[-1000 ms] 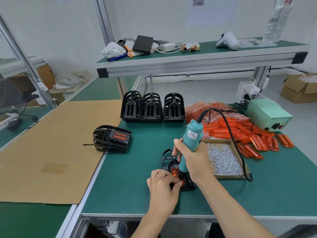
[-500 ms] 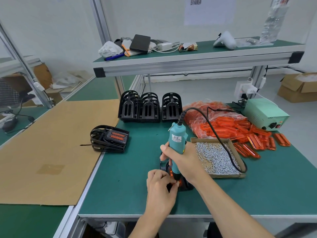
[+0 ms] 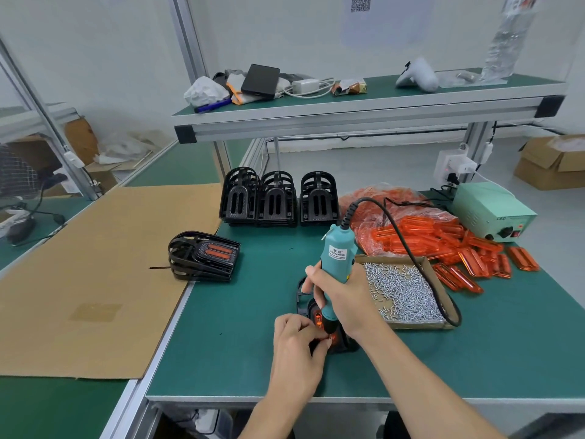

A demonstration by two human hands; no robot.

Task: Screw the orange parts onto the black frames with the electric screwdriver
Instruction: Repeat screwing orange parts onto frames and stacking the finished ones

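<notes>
**Fingers pinch at the screw point while the driver bears down**

The fingers (image 3: 319,339) of the left hand (image 3: 296,353) are curled together and pinching at the orange part (image 3: 317,319), right beside the driver's tip (whether they hold a screw or only steady the part cannot be told). The right hand (image 3: 343,299) is wrapped tight round the electric screwdriver (image 3: 335,267), held nearly upright, its tip down on the part. The orange part sits in the black frame (image 3: 302,296), flat on the green table (image 3: 240,327) near the front edge.

Both pieces look like thin moulded plastic: light, fairly stiff, likely to skid on the mat, so the frame wants holding at its edges, close to the screw. The orange piece seems smooth and could crack under too much force.

Just right lies the tray of screws (image 3: 402,293), beyond it the loose orange parts (image 3: 468,251). Spare frames (image 3: 278,198) stand behind; a finished frame (image 3: 202,258) lies left, partly on cardboard (image 3: 95,264).
</notes>
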